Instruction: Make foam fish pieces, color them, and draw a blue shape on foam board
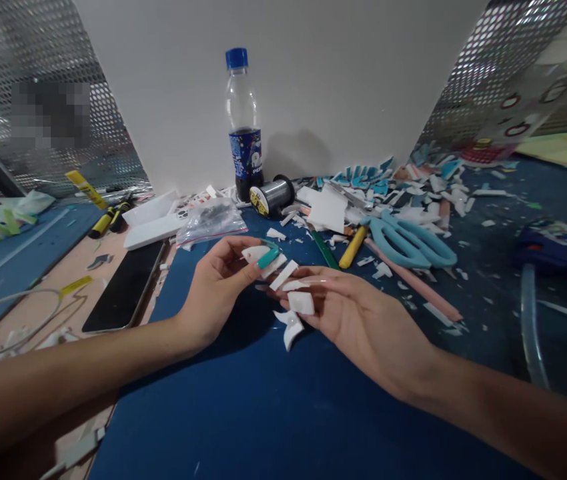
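Note:
My left hand (221, 280) is over the blue mat (243, 400), its fingers curled and pinched on a small white and teal foam piece (263, 255). My right hand (358, 313) meets it from the right, palm up, fingers pinched on small white foam scraps (296, 293). One white scrap (291, 330) hangs just below the right fingers. The two hands' fingertips almost touch.
A cola bottle (244, 127) with a blue cap stands at the back by a thread spool (271, 197). Light blue scissors (411, 240), a yellow marker (352, 248), a pink stick (413, 280) and foam offcuts lie right. A phone (126, 287) and a plastic bag (208, 223) lie left.

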`<state>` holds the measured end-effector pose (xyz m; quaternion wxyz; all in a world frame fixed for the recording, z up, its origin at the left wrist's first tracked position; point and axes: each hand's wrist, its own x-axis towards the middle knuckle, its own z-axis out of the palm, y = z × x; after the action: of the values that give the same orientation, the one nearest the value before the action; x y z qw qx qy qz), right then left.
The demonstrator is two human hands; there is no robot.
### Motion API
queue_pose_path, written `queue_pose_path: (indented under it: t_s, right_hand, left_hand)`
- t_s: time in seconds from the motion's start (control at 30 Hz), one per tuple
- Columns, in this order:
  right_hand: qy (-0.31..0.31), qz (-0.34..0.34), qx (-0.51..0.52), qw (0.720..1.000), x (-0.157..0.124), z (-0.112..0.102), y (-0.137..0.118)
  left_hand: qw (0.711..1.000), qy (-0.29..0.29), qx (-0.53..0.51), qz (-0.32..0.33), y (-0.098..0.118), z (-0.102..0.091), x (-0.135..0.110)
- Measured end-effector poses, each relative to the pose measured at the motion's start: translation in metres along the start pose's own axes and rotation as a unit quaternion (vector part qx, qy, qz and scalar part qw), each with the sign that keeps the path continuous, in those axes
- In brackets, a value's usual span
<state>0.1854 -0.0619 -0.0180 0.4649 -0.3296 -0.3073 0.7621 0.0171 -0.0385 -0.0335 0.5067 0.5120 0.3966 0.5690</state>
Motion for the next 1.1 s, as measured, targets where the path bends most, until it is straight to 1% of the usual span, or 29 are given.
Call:
queue_pose_path:
  t_s: [0.1, 0.23, 0.37, 0.47, 0.57, 0.7, 0.97, 1.1]
  right_hand:
    - [0.019, -0.017, -0.017, 1.0, 0.0015, -0.0019, 0.0015]
    - [0.048, -0.027, -0.02, 0.998, 0.0035, -0.0033, 0.0016]
    - [0.083, -0.025, -0.034, 0.996, 0.0039, -0.0021, 0.0014]
    - [0.116, -0.021, -0.059, 0.991, 0.0036, 0.0, 0.0014]
    - [0.135, -0.014, -0.092, 0.986, 0.0036, 0.0014, 0.001]
    - [0.139, -0.016, -0.106, 0.985, 0.0041, 0.0014, 0.0003]
    - [0.137, -0.014, -0.085, 0.987, 0.0054, 0.0001, 0.0001]
    - [0.114, -0.013, -0.075, 0.991, 0.0051, -0.0029, 0.002]
  left_hand:
    - [1.0, 0.007, 0.007, 0.005, 0.0, -0.0004, -0.0004]
    - [1.0, 0.021, 0.007, -0.015, -0.0019, -0.0017, 0.0015]
    - [0.999, 0.025, 0.005, -0.026, -0.0037, -0.0022, 0.0039]
    - [0.999, 0.022, 0.004, -0.024, -0.0037, -0.0017, 0.0039]
    - [0.999, 0.021, 0.004, -0.032, -0.0032, -0.0015, 0.0028]
    - [0.999, 0.022, 0.003, -0.038, -0.0024, -0.0017, 0.0017]
    - [0.999, 0.025, -0.002, -0.044, -0.003, -0.0019, 0.0019]
    - [0.998, 0.036, 0.0, -0.044, -0.0033, -0.0025, 0.0013]
